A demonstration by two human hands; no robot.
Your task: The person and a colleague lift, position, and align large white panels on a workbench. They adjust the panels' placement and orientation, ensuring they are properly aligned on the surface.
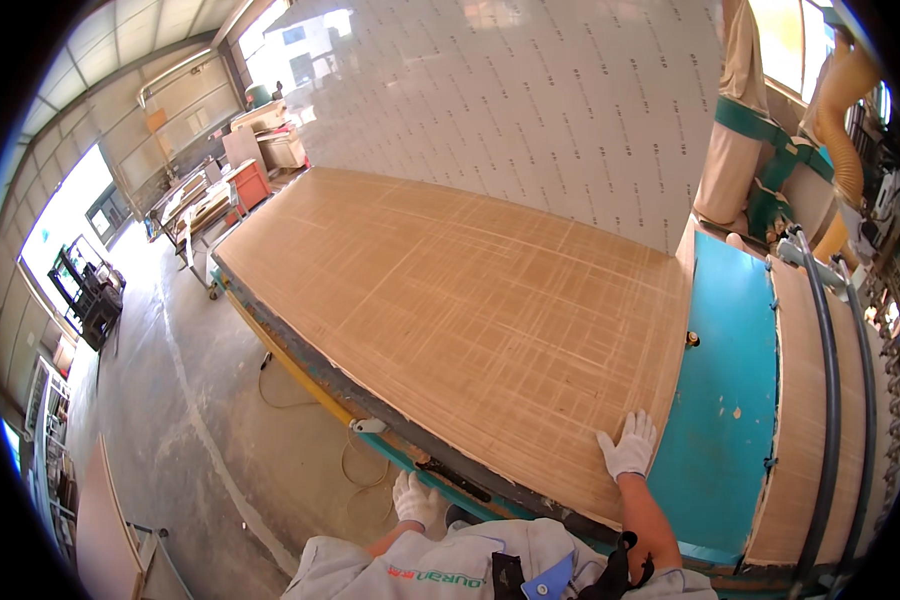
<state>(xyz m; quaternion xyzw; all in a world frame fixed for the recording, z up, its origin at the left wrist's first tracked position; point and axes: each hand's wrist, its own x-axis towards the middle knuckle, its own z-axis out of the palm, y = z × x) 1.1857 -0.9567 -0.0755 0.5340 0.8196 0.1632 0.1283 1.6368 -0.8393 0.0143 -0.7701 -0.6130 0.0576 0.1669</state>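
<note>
A large brown wooden board [490, 300], scored with a grid of pale lines, lies flat on a machine bed. My right hand [630, 446], in a white glove, rests palm down near the board's close right corner, fingers stretched out. Low beside the bed's near edge is my left hand [416, 502], also gloved, its fingers extended and holding nothing. Beyond the board a big glossy white panel [510, 110] with rows of small printed marks stands upright along the far edge. What supports the panel is hidden.
A blue strip of machine bed [725, 400] adjoins the board on the right, beside black rails [828, 400]. A yellow hose [838, 130] hangs behind. To the left are a forklift [88, 290], a cart with boards [195, 215], and a cable [355, 470] on the floor.
</note>
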